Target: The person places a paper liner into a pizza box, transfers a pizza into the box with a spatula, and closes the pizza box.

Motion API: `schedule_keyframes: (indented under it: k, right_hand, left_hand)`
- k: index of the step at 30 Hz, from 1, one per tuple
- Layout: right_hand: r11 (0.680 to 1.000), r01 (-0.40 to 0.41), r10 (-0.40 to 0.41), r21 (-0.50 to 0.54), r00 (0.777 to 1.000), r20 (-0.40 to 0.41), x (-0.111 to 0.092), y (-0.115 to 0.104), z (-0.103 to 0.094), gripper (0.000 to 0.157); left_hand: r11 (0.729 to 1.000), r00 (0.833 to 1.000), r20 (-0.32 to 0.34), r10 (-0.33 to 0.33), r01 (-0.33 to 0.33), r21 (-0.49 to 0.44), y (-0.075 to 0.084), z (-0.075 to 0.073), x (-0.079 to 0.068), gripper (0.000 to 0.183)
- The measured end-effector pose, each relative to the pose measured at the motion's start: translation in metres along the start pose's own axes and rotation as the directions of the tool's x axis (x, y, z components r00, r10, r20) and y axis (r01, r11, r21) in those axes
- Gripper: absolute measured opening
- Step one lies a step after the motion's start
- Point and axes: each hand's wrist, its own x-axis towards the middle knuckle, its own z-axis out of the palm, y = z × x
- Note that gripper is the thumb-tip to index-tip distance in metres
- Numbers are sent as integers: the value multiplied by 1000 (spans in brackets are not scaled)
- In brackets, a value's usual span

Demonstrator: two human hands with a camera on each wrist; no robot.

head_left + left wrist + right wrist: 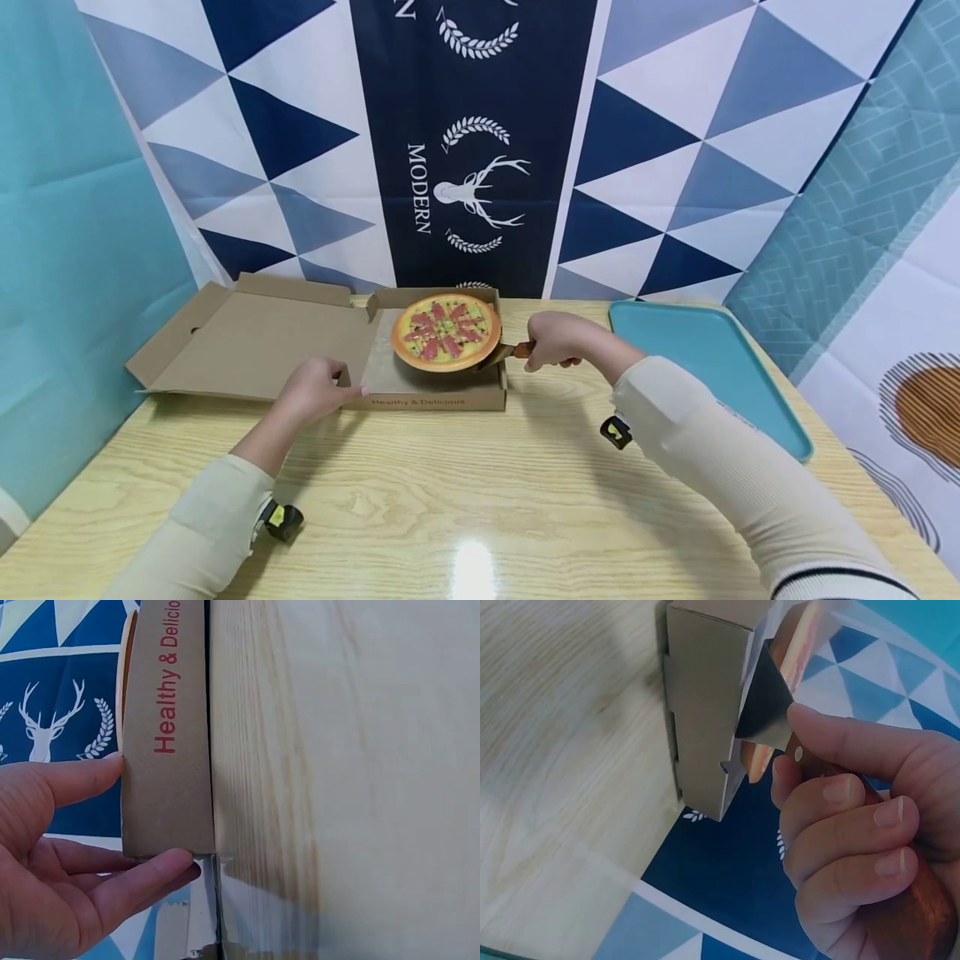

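A round pizza (446, 332) sits tilted on the metal blade of a pizza server, over the paper-lined bottom of an open cardboard pizza box (438, 402). My right hand (558, 340) grips the server's wooden handle (911, 900), fingers curled round it and thumb towards the blade (767, 705). The blade enters over the box's right wall and passes beneath the pizza. At the box's front left corner, my left hand (315, 390) holds the cardboard, thumb on the top edge of the front wall and fingers against the left end.
The box lid (258, 346) lies folded open to the left. A blue tray (697, 358) is on the right of the wooden table (420, 500). Patterned cloth (468, 125) hangs right behind the box, with further cloth on both sides.
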Motion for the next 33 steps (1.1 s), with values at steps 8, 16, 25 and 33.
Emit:
schedule_keyframes:
  k: [8, 16, 25, 33]
  right_hand:
    - [999, -12, 14, -49, 999, 53, 14, -10, -2, 34]
    - [999, -17, 21, -39, 995, 96, 25, -19, -4, 43]
    - [998, -40, 46, -43, 988, 147, 36, -19, -5, 43]
    - [995, -90, 97, -45, 975, 202, 35, -30, -15, 20]
  left_hand:
    - [999, 1000, 5, -14, 14, -40, -2, 2, 1, 34]
    - [997, 998, 21, -60, 61, -48, -3, 2, 1, 32]
    - [996, 996, 39, -80, 81, -27, -1, 2, 3, 30]
    - [996, 996, 35, -81, 82, -32, -3, 3, 5, 31]
